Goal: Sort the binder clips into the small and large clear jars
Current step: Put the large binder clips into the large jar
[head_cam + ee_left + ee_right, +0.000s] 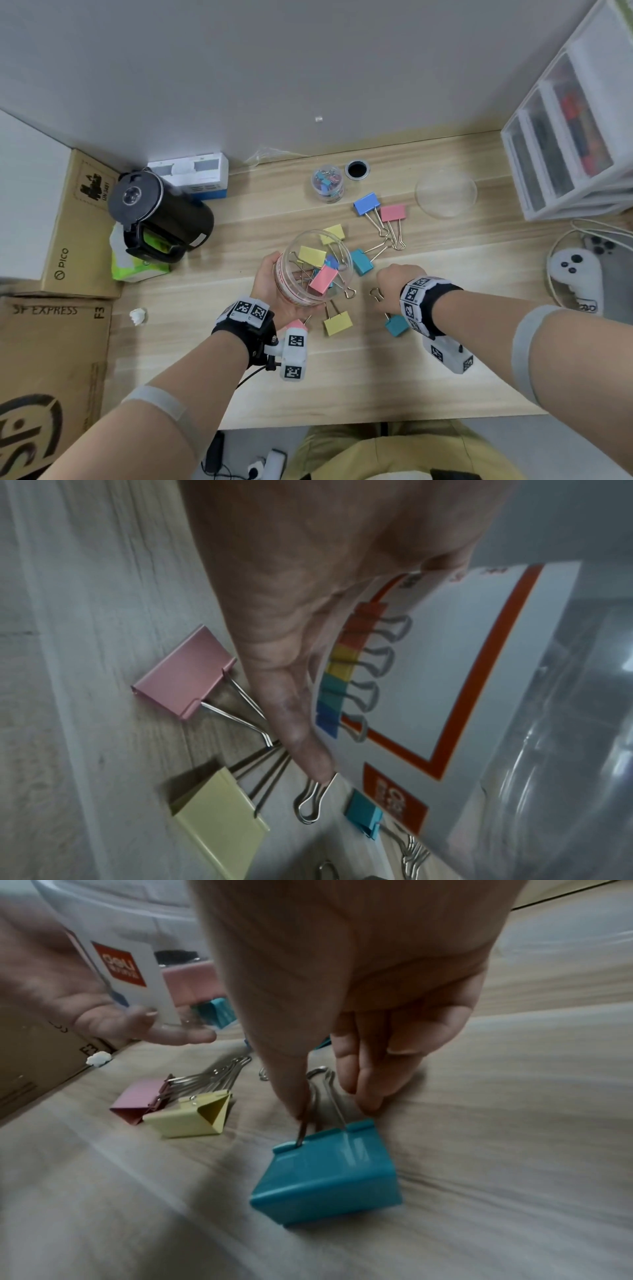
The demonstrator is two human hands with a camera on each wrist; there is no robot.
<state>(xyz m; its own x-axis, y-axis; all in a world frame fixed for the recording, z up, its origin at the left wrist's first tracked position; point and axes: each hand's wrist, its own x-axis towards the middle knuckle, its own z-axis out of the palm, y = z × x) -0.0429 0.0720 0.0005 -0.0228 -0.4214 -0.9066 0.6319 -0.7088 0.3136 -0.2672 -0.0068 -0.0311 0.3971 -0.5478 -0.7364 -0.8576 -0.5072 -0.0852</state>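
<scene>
Currently left hand (274,294) grips the large jar (317,265), tilted, near the worktop (239,342) front edge. Right hand (342,1015) pinches the teal clip (329,1175) by its wire handles, just beside the jar. Small jar (327,184) stands near the back edge.

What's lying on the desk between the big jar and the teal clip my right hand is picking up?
In the head view, only that clip's wire handles; the yellow clip sits just nearer, below the big jar.
</scene>
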